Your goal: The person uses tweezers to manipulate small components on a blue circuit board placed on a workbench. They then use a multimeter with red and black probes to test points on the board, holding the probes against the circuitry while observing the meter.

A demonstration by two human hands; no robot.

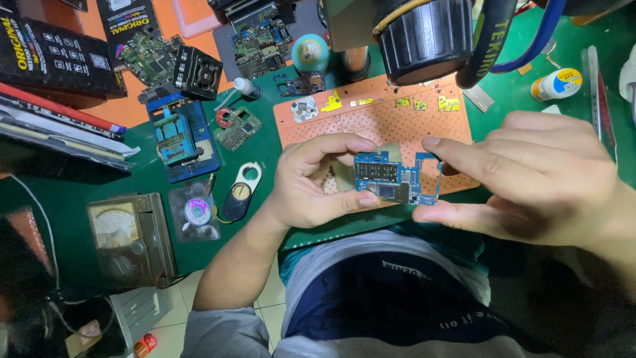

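blue and dense with tiny parts, the phone circuit board (396, 179) sits in the air between both hands, above the near edge of the orange perforated work mat (371, 119) and just under the black microscope head (424, 36) at the top of the view. the left hand (311, 182) is closed on the board's left end, thumb under the lower edge and forefinger curled over the top. the right hand (530, 179) is closed on the right end, thumb below and forefinger reaching in along the upper corner. so the board is pinched by its edges only, face toward the eyes, level and clear of the mat.

that edge grip looks right for an inspection hold, and it seems best kept that way: fingertips on the bare rim, not on the chips or the dark connector block near the left. the narrow arm of the board on the right side looks thin, so any twisting between the two hands could flex it; even, light pressure seems wiser. small yellow and silver shields (397, 103) lie loose along the far strip of the mat, and a low pass of the hands could scatter them.

off to the left on the green tabletop (265, 152) stand a blue board holder (182, 136), a roll of solder wire (197, 212) and an analogue meter (126, 235), all well apart from the hands.
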